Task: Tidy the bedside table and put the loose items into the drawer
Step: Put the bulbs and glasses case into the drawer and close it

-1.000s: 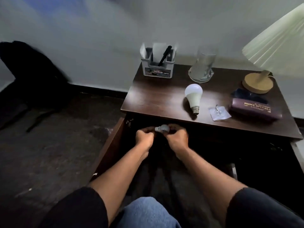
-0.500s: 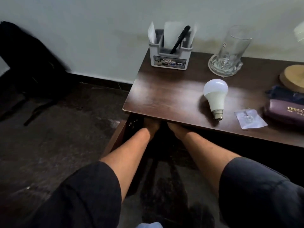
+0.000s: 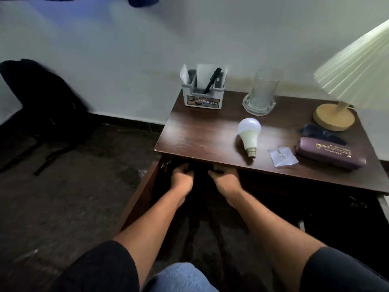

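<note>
Both hands, left hand [image 3: 182, 175] and right hand [image 3: 224, 179], reached inside the open drawer [image 3: 145, 192]; their grip I cannot tell. Next seemed the bulb [image 3: 249, 135] at two o'clock.

1. Your bedside table [image 3: 202, 131] is dark brown with a faint wood grain.
2. You see a white bulb [image 3: 249, 131] with a silver metal base.
3. The case [image 3: 330, 154] is purple with gold lettering; the cloth [image 3: 320, 132] behind it is dark blue.
4. Your lamp [image 3: 357, 81] has a cream pleated shade and a tan wooden base.
5. The holder [image 3: 203, 95] is light grey with a coloured label, and its pen [image 3: 211, 83] is black.
6. Your sleeves [image 3: 99, 268] are black.
</note>
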